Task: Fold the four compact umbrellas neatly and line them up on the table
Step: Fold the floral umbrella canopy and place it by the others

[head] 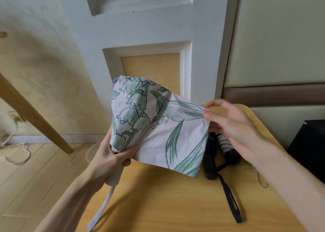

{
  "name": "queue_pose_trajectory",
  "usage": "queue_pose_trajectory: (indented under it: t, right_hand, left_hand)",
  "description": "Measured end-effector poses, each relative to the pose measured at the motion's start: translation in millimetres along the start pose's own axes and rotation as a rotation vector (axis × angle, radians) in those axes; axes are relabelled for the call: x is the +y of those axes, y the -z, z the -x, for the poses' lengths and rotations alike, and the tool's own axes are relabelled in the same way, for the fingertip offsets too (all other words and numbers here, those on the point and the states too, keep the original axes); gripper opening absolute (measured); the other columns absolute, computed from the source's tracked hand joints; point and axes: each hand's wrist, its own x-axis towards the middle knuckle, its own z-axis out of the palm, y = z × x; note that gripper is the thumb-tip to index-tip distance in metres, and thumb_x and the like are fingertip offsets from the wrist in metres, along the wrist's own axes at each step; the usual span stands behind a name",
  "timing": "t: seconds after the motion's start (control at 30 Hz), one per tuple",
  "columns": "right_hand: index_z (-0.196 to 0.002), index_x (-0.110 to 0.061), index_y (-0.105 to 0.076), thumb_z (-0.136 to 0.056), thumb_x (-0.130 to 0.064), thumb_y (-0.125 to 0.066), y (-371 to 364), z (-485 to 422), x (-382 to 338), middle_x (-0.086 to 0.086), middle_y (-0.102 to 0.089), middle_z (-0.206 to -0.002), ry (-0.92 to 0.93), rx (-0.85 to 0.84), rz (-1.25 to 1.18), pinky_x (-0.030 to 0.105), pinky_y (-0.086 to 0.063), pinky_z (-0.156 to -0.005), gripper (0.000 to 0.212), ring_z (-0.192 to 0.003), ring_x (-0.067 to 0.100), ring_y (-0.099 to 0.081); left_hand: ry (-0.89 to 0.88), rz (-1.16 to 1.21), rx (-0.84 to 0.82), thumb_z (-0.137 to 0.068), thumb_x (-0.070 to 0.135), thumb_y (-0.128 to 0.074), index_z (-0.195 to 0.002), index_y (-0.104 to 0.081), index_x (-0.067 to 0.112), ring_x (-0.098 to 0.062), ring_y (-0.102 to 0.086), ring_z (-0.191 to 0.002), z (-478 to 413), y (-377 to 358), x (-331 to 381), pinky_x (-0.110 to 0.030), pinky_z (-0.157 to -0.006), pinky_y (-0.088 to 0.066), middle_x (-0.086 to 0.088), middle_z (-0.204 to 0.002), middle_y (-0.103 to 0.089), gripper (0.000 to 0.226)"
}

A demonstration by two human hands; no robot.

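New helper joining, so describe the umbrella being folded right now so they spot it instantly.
Look above the table's left side. The left hand grips the bundled base and the right hand pinches a panel edge of the floral umbrella. It is pale with green bell flowers; the other umbrellas, lying on the table, are dark.

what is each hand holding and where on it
Both hold the floral umbrella. The left hand grips where the gathered canopy meets the handle; the right hand pinches a fabric panel's outer edge.
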Motion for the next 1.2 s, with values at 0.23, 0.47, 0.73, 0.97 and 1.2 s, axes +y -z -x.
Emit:
queue_pose_trajectory:
  t: [0.23,0.47,0.73,0.97,1.2]
  right_hand:
    - [-0.116,-0.003,-0.075,-0.093,0.005,-0.065,-24,-13,-67,0.016,-0.079,-0.112,0.091,-0.436,0.218,0.028,-0.062,-0.089,0.027,-0.104,0.022,-0.077]
    - [-0.080,-0.031,-0.083,-0.082,-0.031,-0.089,-92,-52,-95,-0.008,-0.073,-0.087,0.409,-0.322,0.660,0.024,-0.050,-0.083,0.007,-0.084,0.005,-0.064]
    - [-0.082,-0.033,-0.077,-0.080,-0.040,-0.090,-139,-77,-60,-0.014,-0.071,-0.090,0.511,-0.246,0.894,0.032,-0.054,-0.088,0.015,-0.090,0.004,-0.066]
    - [-0.108,-0.038,-0.080,-0.074,-0.061,-0.085,-103,-73,-68,-0.008,-0.073,-0.118,0.111,-0.316,0.699,0.024,-0.048,-0.096,0.042,-0.112,0.005,-0.064]
    - [-0.079,-0.022,-0.082,-0.078,-0.050,-0.086,-106,-74,-61,-0.003,-0.078,-0.085,0.196,-0.219,0.630,0.015,-0.052,-0.073,0.028,-0.081,0.006,-0.070]
  left_hand:
    - [-0.021,-0.111,-0.287,-0.043,0.063,-0.100,-0.151,-0.044,0.021,-0.005,-0.069,-0.089,2,-7,11,-0.025,-0.063,-0.056,0.010,-0.119,-0.074,0.128]
    - [0.130,-0.138,-0.325,-0.049,0.043,-0.098,-0.121,-0.059,0.021,-0.006,-0.062,-0.070,15,-25,14,-0.025,-0.062,-0.052,0.014,-0.083,-0.071,0.085]
    - [0.274,0.151,-0.147,-0.081,0.037,-0.076,-0.100,-0.061,0.010,-0.023,-0.056,-0.066,32,-47,15,-0.031,-0.052,-0.043,-0.008,-0.074,-0.060,0.037]
    - [0.252,0.136,-0.168,-0.085,0.036,-0.063,-0.101,-0.057,0.013,-0.020,-0.054,-0.060,31,-34,16,-0.034,-0.054,-0.043,-0.004,-0.072,-0.059,0.028]
    - [0.246,0.160,-0.218,-0.094,0.061,-0.069,-0.102,-0.068,0.026,-0.021,-0.053,-0.067,33,-37,22,-0.029,-0.054,-0.043,-0.002,-0.077,-0.059,0.036]
